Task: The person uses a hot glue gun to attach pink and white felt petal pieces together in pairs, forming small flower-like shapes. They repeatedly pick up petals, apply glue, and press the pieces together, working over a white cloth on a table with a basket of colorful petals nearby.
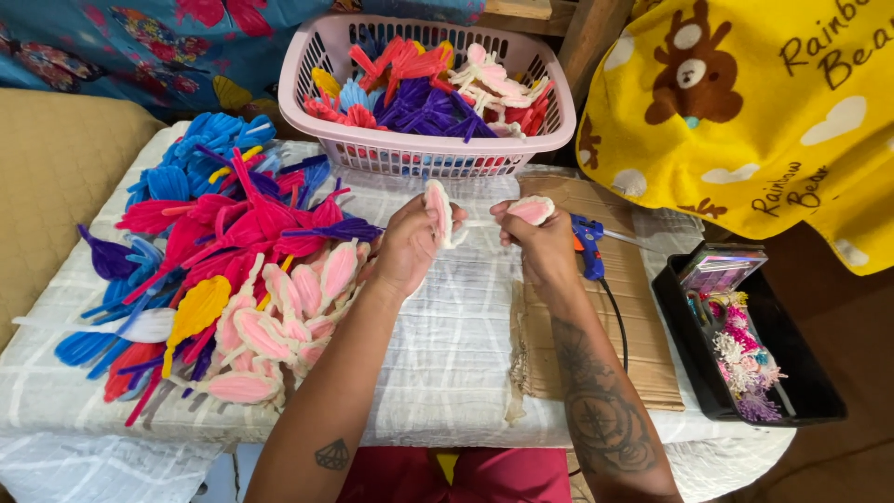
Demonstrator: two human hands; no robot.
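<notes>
Both hands are raised just above the middle of the desk point(447, 373), which is covered with a white, faintly checked cloth. The left hand point(410, 244) is closed around a pink and white petal-shaped piece point(439, 210) made of fuzzy wire, held upright between thumb and fingers. The right hand point(538, 244) grips a second pink and white petal piece point(531, 210), tilted toward the first; the two pieces sit near each other but a small gap shows between them. Just beside the right hand, a blue glue gun point(588, 244) lies on a sheet of brown cardboard point(643, 317), its black cord point(618, 321) trailing back toward the person. To the left of the hands a large heap of finished petal shapes point(223, 270) spreads over the cloth, in blue, magenta, purple, yellow and pale pink, with the pale pink ones nearest the left forearm. At the far edge of the desk stands a pink plastic basket point(317, 65) filled with more coloured pieces in red, purple, blue and white. At the right a black tray point(819, 391) holds small bundles of tiny artificial flower stamens point(745, 359) and a flat packet. A yellow fabric with a bear print point(764, 102) hangs behind the tray.
</notes>
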